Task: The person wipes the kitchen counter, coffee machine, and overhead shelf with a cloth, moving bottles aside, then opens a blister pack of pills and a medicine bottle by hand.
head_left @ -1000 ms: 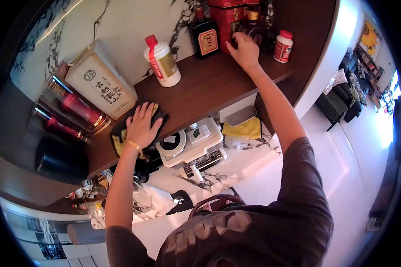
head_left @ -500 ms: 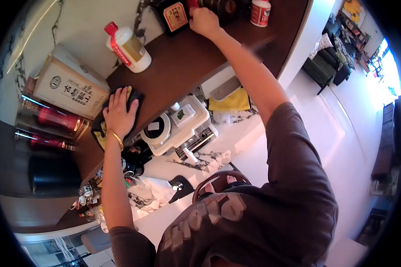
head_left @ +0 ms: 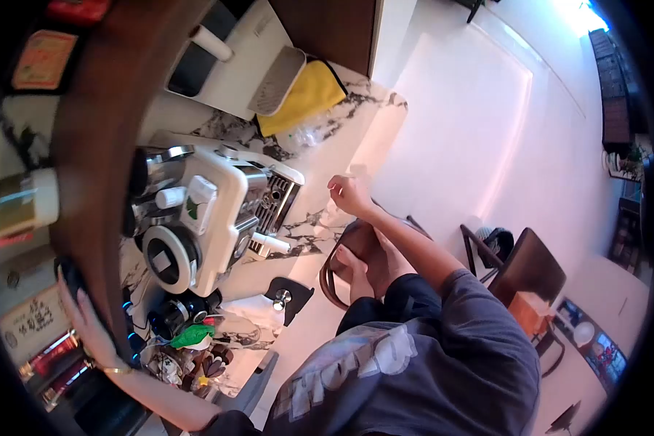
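Observation:
My left hand (head_left: pixel 91 327) lies with its fingers stretched over a dark folded cloth (head_left: pixel 73 280) at the edge of the brown shelf (head_left: pixel 87 182). Close to its fingers stands a box with dark lettering (head_left: pixel 36 320). A white bottle (head_left: pixel 29 203) with a gold label is farther along the shelf. My right hand (head_left: pixel 350 195) hangs in the air above the stool, fingers loosely bent and apart, with nothing visible in it. The cloth's yellow side, seen earlier, is hidden.
Below the shelf, a white coffee machine (head_left: pixel 225 211) stands on the marble counter (head_left: pixel 370 109), beside a yellow cloth (head_left: pixel 305 102). My bare feet are on a brown round stool (head_left: pixel 367 265). A chair (head_left: pixel 527 269) stands at right.
My right hand has left the red-topped dark bottle on the shelf and come down toward my body. My view has turned downward; my left hand stays on the cloth.

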Available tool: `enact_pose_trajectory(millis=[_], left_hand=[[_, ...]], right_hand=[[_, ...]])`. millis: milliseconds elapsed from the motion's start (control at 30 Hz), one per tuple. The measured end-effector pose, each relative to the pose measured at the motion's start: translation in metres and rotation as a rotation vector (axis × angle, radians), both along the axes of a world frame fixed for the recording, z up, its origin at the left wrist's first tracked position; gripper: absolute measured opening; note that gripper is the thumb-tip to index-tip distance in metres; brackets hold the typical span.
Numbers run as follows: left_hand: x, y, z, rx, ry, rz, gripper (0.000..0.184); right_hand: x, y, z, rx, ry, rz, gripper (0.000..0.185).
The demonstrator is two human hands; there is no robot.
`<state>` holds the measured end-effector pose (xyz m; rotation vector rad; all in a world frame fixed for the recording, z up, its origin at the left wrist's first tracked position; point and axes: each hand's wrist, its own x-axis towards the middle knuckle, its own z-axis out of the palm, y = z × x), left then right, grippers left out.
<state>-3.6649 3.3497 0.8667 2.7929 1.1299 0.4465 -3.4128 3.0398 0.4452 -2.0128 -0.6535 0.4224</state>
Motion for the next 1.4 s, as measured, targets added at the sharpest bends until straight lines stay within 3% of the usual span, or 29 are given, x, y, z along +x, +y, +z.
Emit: enact_pose_trajectory(millis=[133, 267, 300, 367, 467, 533, 567, 633, 700, 767, 800, 833, 900, 933, 1033, 1067, 1100, 1167, 1200, 1233, 1267, 1300, 1367, 1400], left_hand=[[-0.006, -0.004, 0.003, -0.163, -0.154, 0.088, 0.047], [-0.011, -0.009, 0.008, -0.064, -0.131, 0.202, 0.05], [-0.019, -0.005, 0.009, 0.051, -0.035, 0.179, 0.049], [-0.017, -0.01, 0.004, -0.002, -0.134, 0.175, 0.047], [0.009, -0.026, 0.005, -0.015, -0.087, 0.122, 0.046], [0.012, -0.024, 0.004, 0.041, -0.058, 0.048, 0.046], [0.018, -0.027, 0.003, 0.049, -0.067, 0.026, 0.046], [0.025, -0.031, 0.004, 0.044, -0.136, -0.032, 0.045], [0.023, -0.03, 0.001, 0.155, -0.344, -0.087, 0.042], [0.015, -0.051, 0.013, 0.408, -0.458, -0.026, 0.038], [0.017, -0.067, 0.006, 0.597, -0.659, 0.058, 0.031], [0.016, -0.088, 0.002, 0.659, -0.776, -0.055, 0.027], [0.004, -0.135, -0.02, 0.395, -0.638, -0.261, 0.025], [0.001, -0.16, -0.033, 0.193, -0.501, -0.334, 0.024], [0.034, -0.208, -0.088, -0.089, -0.055, -0.291, 0.059], [0.028, -0.215, -0.116, -0.179, -0.084, -0.232, 0.061], [0.016, -0.221, -0.146, -0.427, -0.239, -0.11, 0.057], [0.0, -0.229, -0.154, -0.74, -0.387, -0.058, 0.058], [-0.006, -0.233, -0.148, -0.902, -0.354, 0.01, 0.058], [-0.013, -0.236, -0.152, -0.891, -0.393, -0.087, 0.057], [-0.018, -0.242, -0.158, -1.093, -0.554, -0.11, 0.056], [-0.018, -0.244, -0.161, -1.272, -0.728, -0.151, 0.055], [-0.016, -0.252, -0.147, -1.425, -0.827, -0.206, 0.052], [-0.017, -0.254, -0.148, -1.317, -0.815, -0.259, 0.049]], right_hand=[[-0.007, 0.031, -0.052, 0.059, 0.157, 0.032, 0.009], [0.02, 0.109, -0.034, 0.186, 0.238, -0.042, 0.013], [0.027, 0.131, -0.021, 0.275, 0.259, -0.091, 0.014], [0.037, 0.162, 0.021, 0.552, 0.386, -0.161, 0.019], [0.034, 0.161, 0.149, 0.531, 0.389, 0.002, 0.019], [0.026, 0.162, 0.189, 0.509, -0.349, 0.42, 0.038], [0.022, 0.166, 0.194, 0.516, -0.361, 0.44, 0.038], [0.01, 0.174, 0.198, 0.262, -0.666, 0.638, 0.052], [0.008, 0.178, 0.2, 0.126, -0.672, 0.746, 0.057], [0.007, 0.177, 0.209, 0.067, -0.568, 0.761, 0.056], [0.006, 0.17, 0.216, 0.017, -0.454, 0.737, 0.051], [0.007, 0.159, 0.224, 0.017, -0.478, 0.751, 0.051], [0.007, 0.127, 0.241, 0.34, -0.269, 0.73, 0.032], [0.002, 0.109, 0.249, 0.306, -0.143, 0.793, 0.029], [-0.026, 0.059, 0.255, 0.227, 0.299, 0.901, 0.028], [-0.036, 0.043, 0.25, 0.165, 0.411, 0.886, 0.028], [-0.04, 0.032, 0.251, 0.002, 0.283, 0.934, 0.027], [-0.054, 0.01, 0.253, 0.084, 0.701, 0.812, 0.026], [-0.06, 0.001, 0.253, 0.097, 0.708, 0.762, 0.026], [-0.067, -0.01, 0.256, 0.098, 0.728, 0.708, 0.027], [-0.075, -0.015, 0.271, 0.165, 0.998, 0.611, 0.026], [-0.079, -0.022, 0.277, 0.154, 1.004, 0.594, 0.026], [-0.085, -0.032, 0.287, 0.306, 1.049, 0.638, 0.025], [-0.088, -0.037, 0.295, 0.313, 1.026, 0.617, 0.018]])
